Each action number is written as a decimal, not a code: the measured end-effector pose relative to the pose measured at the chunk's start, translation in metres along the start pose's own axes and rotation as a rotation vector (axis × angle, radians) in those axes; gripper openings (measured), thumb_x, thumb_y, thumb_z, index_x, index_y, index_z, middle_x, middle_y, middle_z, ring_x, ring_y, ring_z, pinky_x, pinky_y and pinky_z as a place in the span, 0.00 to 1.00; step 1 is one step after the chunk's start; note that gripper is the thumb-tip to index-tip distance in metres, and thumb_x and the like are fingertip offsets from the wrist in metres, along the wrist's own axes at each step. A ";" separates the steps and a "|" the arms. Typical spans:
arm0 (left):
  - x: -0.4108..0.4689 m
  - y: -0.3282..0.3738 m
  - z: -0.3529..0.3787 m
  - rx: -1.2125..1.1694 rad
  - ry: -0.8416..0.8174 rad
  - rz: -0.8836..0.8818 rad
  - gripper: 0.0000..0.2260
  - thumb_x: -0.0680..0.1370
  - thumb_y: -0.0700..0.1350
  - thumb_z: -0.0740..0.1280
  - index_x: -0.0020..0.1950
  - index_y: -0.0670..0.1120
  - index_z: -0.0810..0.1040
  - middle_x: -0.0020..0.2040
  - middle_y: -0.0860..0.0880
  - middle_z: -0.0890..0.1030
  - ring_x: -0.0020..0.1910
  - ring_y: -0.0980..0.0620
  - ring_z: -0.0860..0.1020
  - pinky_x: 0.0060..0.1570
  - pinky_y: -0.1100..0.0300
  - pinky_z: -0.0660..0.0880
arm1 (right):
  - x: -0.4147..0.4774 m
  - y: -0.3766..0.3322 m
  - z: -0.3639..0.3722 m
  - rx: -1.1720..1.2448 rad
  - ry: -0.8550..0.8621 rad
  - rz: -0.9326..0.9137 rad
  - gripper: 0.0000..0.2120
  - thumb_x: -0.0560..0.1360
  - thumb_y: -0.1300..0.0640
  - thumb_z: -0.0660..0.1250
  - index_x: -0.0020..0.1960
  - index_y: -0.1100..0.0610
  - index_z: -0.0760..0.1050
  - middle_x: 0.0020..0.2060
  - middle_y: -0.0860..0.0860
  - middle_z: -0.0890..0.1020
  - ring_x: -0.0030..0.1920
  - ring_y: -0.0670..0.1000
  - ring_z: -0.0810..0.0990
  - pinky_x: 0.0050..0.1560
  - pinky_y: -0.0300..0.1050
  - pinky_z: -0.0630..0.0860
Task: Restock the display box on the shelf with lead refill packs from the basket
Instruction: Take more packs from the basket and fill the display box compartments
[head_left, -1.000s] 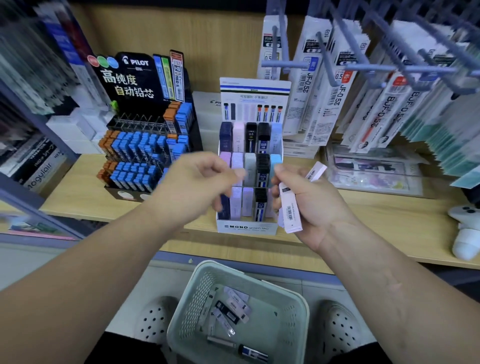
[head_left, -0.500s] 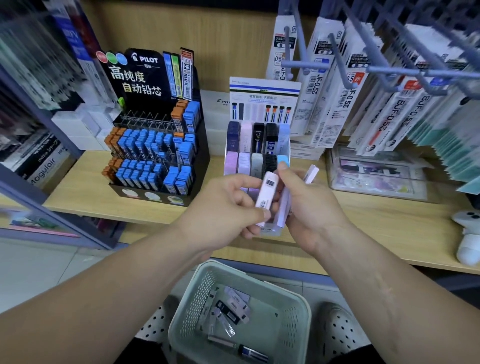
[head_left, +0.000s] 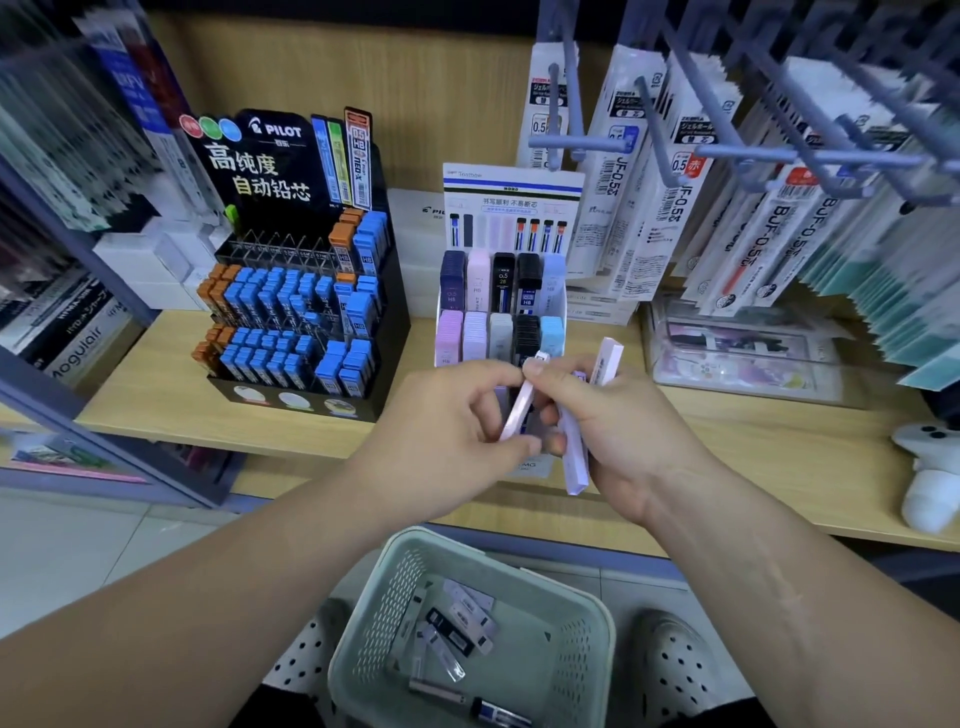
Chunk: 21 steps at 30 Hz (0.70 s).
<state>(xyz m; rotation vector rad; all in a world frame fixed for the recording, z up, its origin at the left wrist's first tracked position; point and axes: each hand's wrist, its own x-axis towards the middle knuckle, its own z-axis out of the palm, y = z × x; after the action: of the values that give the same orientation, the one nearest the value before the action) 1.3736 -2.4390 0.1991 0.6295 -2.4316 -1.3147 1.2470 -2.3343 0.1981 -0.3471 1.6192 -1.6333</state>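
The white display box (head_left: 557, 304) stands on the wooden shelf (head_left: 779, 447), its rows filled with navy, pink, black, grey and light blue lead refill packs. In front of its lower row, my left hand (head_left: 441, 415) pinches a pale pink refill pack (head_left: 517, 410) between thumb and fingers. My right hand (head_left: 623, 431) grips two or three more pale packs (head_left: 576, 462), one sticking up past the fingers (head_left: 609, 359), and its thumb and forefinger also touch the pink pack's top. The light green basket (head_left: 582, 654) below holds several loose packs (head_left: 457, 623).
A black Pilot lead display (head_left: 306, 291) stands left of the box. Refill bags hang on metal hooks (head_left: 675, 150) above the right side. Flat clear packets (head_left: 737, 353) lie right of the box, a white object (head_left: 930, 467) sits at the shelf's far right.
My left hand came from the display box to my right hand and took hold of one pale pink pack from the bundle; both hands now sit close together lower in front of the box.
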 end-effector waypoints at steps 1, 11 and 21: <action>0.003 0.002 -0.002 -0.089 -0.006 -0.032 0.12 0.73 0.41 0.75 0.55 0.53 0.83 0.32 0.47 0.78 0.27 0.56 0.72 0.32 0.62 0.71 | 0.000 -0.001 -0.002 -0.002 -0.015 -0.003 0.07 0.75 0.59 0.74 0.46 0.64 0.80 0.35 0.56 0.79 0.33 0.51 0.73 0.26 0.42 0.69; 0.021 0.009 -0.006 -0.301 -0.054 -0.079 0.09 0.79 0.40 0.68 0.57 0.50 0.81 0.29 0.48 0.79 0.27 0.51 0.76 0.26 0.59 0.72 | -0.004 -0.007 -0.008 0.032 -0.106 0.015 0.05 0.77 0.63 0.70 0.44 0.59 0.83 0.33 0.56 0.78 0.33 0.51 0.73 0.27 0.42 0.68; 0.071 0.014 -0.051 -0.282 0.429 0.096 0.09 0.76 0.36 0.71 0.52 0.48 0.82 0.39 0.45 0.80 0.27 0.53 0.75 0.27 0.64 0.71 | -0.004 -0.015 -0.021 0.194 -0.017 0.122 0.08 0.79 0.65 0.67 0.56 0.67 0.80 0.37 0.58 0.81 0.32 0.49 0.73 0.25 0.39 0.67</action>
<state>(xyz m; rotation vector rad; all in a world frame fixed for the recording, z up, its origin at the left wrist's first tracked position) 1.3328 -2.5047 0.2420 0.6324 -1.8718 -1.2953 1.2300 -2.3183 0.2105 -0.1588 1.4266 -1.6728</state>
